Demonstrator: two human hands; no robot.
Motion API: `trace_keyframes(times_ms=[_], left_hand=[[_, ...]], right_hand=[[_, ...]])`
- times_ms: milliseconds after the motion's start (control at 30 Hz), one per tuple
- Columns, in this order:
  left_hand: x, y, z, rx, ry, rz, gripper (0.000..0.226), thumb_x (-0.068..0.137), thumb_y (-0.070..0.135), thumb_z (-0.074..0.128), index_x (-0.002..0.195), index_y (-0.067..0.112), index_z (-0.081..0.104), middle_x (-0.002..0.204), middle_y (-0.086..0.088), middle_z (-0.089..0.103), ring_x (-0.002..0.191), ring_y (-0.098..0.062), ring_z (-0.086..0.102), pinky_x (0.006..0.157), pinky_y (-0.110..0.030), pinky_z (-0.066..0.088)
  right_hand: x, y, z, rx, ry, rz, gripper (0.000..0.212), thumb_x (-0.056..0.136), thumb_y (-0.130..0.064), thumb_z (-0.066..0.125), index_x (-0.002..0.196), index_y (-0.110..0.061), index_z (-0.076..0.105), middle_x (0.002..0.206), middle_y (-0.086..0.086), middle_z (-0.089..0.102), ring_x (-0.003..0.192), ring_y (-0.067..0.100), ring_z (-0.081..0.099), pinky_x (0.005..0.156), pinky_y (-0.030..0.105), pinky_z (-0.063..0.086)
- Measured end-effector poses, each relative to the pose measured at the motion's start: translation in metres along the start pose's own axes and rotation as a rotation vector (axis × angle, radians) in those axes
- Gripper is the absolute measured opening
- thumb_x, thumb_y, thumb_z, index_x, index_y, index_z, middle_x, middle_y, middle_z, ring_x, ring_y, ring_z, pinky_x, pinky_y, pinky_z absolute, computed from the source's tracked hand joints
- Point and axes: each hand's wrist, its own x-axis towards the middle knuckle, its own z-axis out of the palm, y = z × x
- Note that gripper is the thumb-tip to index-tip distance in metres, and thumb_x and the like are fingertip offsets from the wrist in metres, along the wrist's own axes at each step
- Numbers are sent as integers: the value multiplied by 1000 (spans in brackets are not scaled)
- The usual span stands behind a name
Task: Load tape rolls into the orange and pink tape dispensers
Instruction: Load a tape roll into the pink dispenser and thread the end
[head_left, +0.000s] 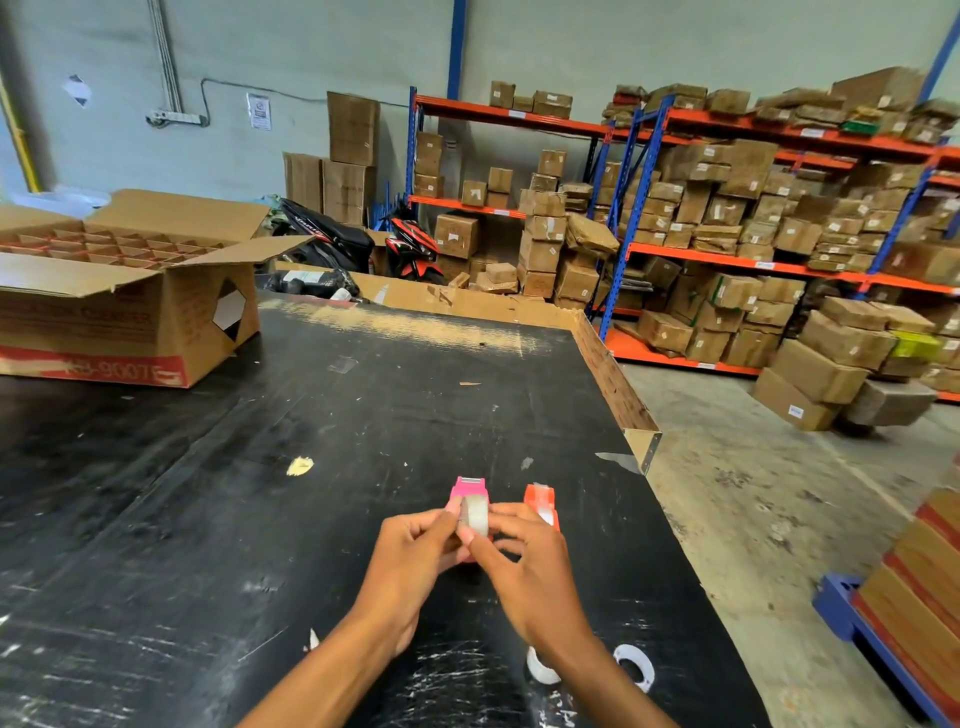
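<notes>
Open cardboard box (124, 322), left of frame: red band along bottom edge bears pale digits, roughly "9007", blurred. Larger lettering above it unreadable. Wall notice (258, 110), shelf labels: illegible.

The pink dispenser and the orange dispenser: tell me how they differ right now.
The pink dispenser is partly hidden behind a clear tape roll pinched by the left hand and right hand; the orange dispenser sits untouched to its right. Orange already seems to carry tape; pink's roll is not seated. Both rest on the black table, cutters pointing away.
</notes>
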Motion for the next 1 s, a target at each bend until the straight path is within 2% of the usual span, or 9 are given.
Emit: trace_keyframes(times_ms=[100, 233, 300, 400, 500, 667, 767, 867, 1000], left_hand=[[9, -5, -3, 3, 14, -16, 31, 92, 7, 54, 74, 5, 79, 85, -14, 79, 83, -20, 75, 68, -16, 58], [29, -13, -7, -37, 44, -69, 22, 89, 7, 60, 77, 5, 79, 78, -12, 79, 74, -15, 73, 66, -17, 58], [43, -15, -8, -6, 50, -91, 24, 90, 16, 61, 82, 1, 77, 80, -13, 79, 76, -16, 74, 70, -20, 61], [65, -21, -11, 127, 143, -62, 19, 90, 13, 59, 97, 5, 76, 83, -4, 78, 78, -14, 71, 75, -23, 58], [72, -31, -16, 360, 132, 23, 31, 84, 1, 63, 113, 9, 70, 99, 2, 74, 86, -4, 67, 78, -11, 50], [70, -47, -22, 504, 61, 47, 25, 88, 10, 62, 112, 11, 71, 113, 0, 70, 105, -15, 66, 92, -23, 48], [70, -49, -25, 498, 23, 42, 30, 90, 10, 61, 119, 5, 66, 123, 1, 63, 114, -14, 61, 100, -24, 44], [71, -50, -29, 513, -24, 27, 34, 89, 7, 60, 123, 8, 64, 125, 5, 58, 119, -11, 56, 106, -26, 40], [72, -50, -35, 527, -76, 43, 34, 88, 10, 62, 120, 18, 65, 125, 8, 60, 118, -10, 56, 108, -32, 41]], right_hand=[[7, 0, 0, 12, -24, 20, 16, 87, -12, 67, 98, -20, 75, 95, 4, 74, 85, 14, 72, 79, 37, 60], [23, 2, 0, -18, -64, 30, 37, 85, -9, 66, 112, -32, 58, 82, -8, 74, 74, -2, 71, 66, 13, 54], [36, 5, -2, -131, -50, 16, 38, 84, -13, 68, 120, -24, 61, 87, -4, 76, 70, -7, 68, 68, 13, 54], [59, 8, -6, -264, 1, 19, 21, 78, -14, 71, 99, -13, 71, 86, 5, 78, 72, 3, 69, 74, 31, 57], [78, 15, -7, -359, -50, 98, 21, 74, -13, 74, 95, -12, 73, 84, 10, 77, 83, 25, 71, 80, 41, 56], [93, 31, -4, -492, -203, 179, 9, 73, -17, 76, 79, -9, 74, 68, 7, 67, 65, 21, 58, 61, 27, 46], [100, 35, -4, -539, -241, 211, 26, 73, -19, 76, 54, -15, 59, 54, 0, 48, 55, 11, 41, 44, 14, 29], [107, 37, -4, -518, -282, 201, 38, 74, -18, 78, 46, -25, 53, 48, -8, 45, 50, 4, 39, 50, 20, 32], [112, 35, -7, -489, -324, 188, 37, 75, -18, 78, 46, -21, 56, 48, -6, 40, 49, 6, 35, 53, 25, 32]])
